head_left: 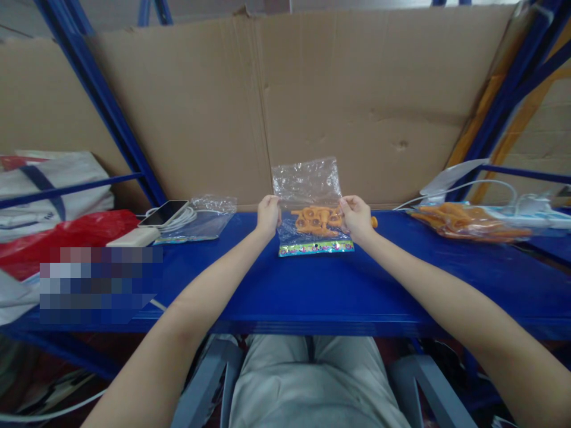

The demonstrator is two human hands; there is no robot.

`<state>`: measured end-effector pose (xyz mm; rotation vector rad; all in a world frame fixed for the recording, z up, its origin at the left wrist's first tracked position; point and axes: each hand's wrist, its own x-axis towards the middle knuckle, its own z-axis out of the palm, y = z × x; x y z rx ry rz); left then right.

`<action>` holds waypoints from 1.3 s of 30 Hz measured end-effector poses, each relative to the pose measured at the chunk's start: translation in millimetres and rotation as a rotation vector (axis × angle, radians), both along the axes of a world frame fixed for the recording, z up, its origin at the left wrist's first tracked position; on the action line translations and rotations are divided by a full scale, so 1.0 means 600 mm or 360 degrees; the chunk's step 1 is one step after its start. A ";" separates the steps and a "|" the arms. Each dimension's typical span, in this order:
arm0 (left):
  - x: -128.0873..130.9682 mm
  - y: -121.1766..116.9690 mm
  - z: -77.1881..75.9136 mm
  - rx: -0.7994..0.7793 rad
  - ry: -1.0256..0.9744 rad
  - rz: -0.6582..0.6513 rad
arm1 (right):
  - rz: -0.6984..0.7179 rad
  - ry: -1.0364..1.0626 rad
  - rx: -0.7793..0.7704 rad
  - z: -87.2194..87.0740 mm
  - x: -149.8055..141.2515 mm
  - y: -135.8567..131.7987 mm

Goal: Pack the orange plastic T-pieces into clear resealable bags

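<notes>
Between my hands a clear plastic bag [307, 181] is held up over the table, with a colourful printed strip along its lower edge. Several orange plastic pieces [319, 220] show at the bag; whether all are inside it or some lie behind it, I cannot tell. My left hand [269, 215] pinches the bag's left side, fingers closed. On the opposite side my right hand [355, 217] grips the right edge, also closed. An orange knob-like end [373, 222] sticks out just right of my right hand.
On the blue table [303, 291], a phone [165, 213] rests on a coiled white cable at left, beside another clear bag [205, 220] and a red bag [98, 235]. At right lies a bag of orange pieces [459, 220] near a white power strip [526, 217]. Cardboard [357, 107] stands behind.
</notes>
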<state>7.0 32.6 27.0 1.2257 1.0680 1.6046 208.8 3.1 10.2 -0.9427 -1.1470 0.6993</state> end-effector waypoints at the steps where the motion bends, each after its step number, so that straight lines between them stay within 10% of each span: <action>1: -0.002 -0.001 0.001 0.0027 0.0012 -0.0018 | 0.0008 -0.0015 0.0007 0.000 0.002 0.000; 13: -0.017 0.004 0.006 0.0145 0.0026 0.0067 | 0.0207 -0.0100 -0.0002 0.000 0.009 0.003; 21: -0.017 -0.003 0.000 -0.0255 0.0345 -0.0782 | -0.0202 -0.0009 0.0139 -0.005 0.041 0.031; 39: -0.018 0.001 -0.022 -0.0192 0.0635 -0.0893 | -0.0295 -0.0021 0.0243 -0.005 0.054 0.037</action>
